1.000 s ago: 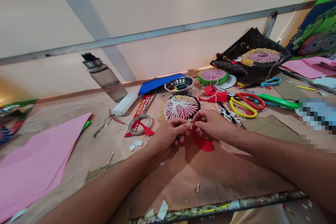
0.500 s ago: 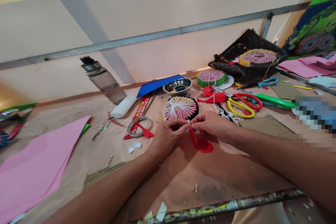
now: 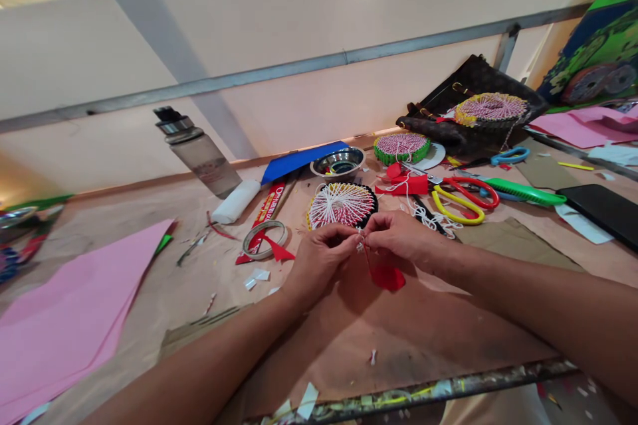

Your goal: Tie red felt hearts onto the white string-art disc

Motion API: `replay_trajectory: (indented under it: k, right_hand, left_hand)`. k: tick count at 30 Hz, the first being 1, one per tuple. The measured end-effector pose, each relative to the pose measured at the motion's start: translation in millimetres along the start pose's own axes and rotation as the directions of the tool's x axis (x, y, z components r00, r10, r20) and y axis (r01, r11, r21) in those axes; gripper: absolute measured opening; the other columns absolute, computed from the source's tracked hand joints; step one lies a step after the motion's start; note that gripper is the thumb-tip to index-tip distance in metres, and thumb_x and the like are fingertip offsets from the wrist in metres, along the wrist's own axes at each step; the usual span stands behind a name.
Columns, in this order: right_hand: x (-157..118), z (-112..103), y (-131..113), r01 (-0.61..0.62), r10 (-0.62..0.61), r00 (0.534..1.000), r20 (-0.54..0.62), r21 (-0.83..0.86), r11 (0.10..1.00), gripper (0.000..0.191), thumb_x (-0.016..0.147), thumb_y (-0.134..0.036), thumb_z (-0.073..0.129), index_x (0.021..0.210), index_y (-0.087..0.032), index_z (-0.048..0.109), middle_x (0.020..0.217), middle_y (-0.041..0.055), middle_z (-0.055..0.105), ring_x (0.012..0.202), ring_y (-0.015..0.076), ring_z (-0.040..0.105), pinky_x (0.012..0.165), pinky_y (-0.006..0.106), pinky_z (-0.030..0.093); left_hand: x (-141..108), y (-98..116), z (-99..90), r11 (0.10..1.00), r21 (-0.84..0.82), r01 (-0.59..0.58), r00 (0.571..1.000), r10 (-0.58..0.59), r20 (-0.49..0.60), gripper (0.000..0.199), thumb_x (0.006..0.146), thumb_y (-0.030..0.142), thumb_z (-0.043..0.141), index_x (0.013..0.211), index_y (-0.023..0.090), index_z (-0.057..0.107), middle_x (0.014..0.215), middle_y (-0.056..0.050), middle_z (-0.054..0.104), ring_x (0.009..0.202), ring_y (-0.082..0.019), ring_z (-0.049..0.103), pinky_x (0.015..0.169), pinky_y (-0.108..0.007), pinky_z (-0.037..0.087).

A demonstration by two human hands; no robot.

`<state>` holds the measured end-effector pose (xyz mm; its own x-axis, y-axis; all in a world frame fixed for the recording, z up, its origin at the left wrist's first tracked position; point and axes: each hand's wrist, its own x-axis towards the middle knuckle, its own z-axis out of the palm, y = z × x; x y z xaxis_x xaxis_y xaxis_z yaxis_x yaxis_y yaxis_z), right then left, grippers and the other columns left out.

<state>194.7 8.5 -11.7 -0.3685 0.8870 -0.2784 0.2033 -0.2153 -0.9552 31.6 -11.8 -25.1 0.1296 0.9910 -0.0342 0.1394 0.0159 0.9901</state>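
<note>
My left hand and my right hand meet fingertip to fingertip near the middle, both pinching white string. Below the fingertips hangs a red piece, its upper part seen nearly edge-on. Just behind the hands lies a round disc wound with white and pink string, with a black and yellow rim. A red strip with loose white string lies behind my right hand. How the string is wrapped between the fingers is too small to tell.
Scissors with yellow and red handles, a green cutter and a black phone lie right. A tape roll, bottle and pink sheets are left. Behind stand a metal bowl and a green-rimmed disc.
The upper part of the red piece has turned from a visible face to nearly edge-on. Both hands keep their pinch, with only slight finger movement.
</note>
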Motion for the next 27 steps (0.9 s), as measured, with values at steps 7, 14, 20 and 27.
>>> replay_trajectory:
  k: [7,14,20,27]
  right_hand:
    - [-0.1,-1.9,-0.9,0.103,-0.130,0.987,-0.091,-0.253,0.962,0.007,0.063,-0.014,0.054,0.069,-0.016,0.056,0.059,-0.0034,0.057,0.052,0.0062,0.048,0.047,0.017,0.034]
    - [-12.4,5.8,-5.7,0.247,-0.352,0.930,-0.111,-0.523,0.816,0.009,0.067,-0.016,0.051,0.070,-0.017,0.059,0.064,-0.0009,0.060,0.058,0.0089,0.053,0.053,0.020,0.035]
    - [-15.0,7.6,-7.6,0.283,-0.441,0.891,-0.111,-0.623,0.729,0.008,0.068,-0.016,0.051,0.067,-0.016,0.058,0.065,-0.0006,0.061,0.060,0.0085,0.051,0.056,0.021,0.034]
    - [-15.8,8.3,-7.5,0.281,-0.440,0.892,-0.102,-0.638,0.717,0.009,0.067,-0.015,0.050,0.069,-0.016,0.059,0.065,-0.0010,0.060,0.060,0.0087,0.050,0.056,0.021,0.033]
  left_hand:
    - [-1.6,3.5,3.5,0.977,-0.159,0.140,0.990,-0.138,0.026,0.023,0.069,0.035,0.071,0.080,0.015,0.064,0.045,0.003,0.056,0.031,-0.004,0.038,0.032,-0.015,0.023]
    - [-5.0,7.0,11.0,0.930,-0.322,0.177,0.984,-0.170,0.052,0.020,0.071,0.030,0.068,0.080,0.018,0.054,0.045,0.006,0.055,0.032,-0.007,0.048,0.029,-0.013,0.028]
    - [-3.8,6.0,11.7,0.914,-0.370,0.166,0.986,-0.147,0.079,0.018,0.071,0.027,0.066,0.079,0.018,0.053,0.045,0.005,0.055,0.035,-0.009,0.050,0.031,-0.014,0.033]
    - [-2.9,7.7,9.1,0.912,-0.385,0.140,0.990,-0.141,0.026,0.017,0.070,0.025,0.066,0.077,0.018,0.052,0.046,0.004,0.055,0.036,-0.009,0.049,0.033,-0.014,0.033]
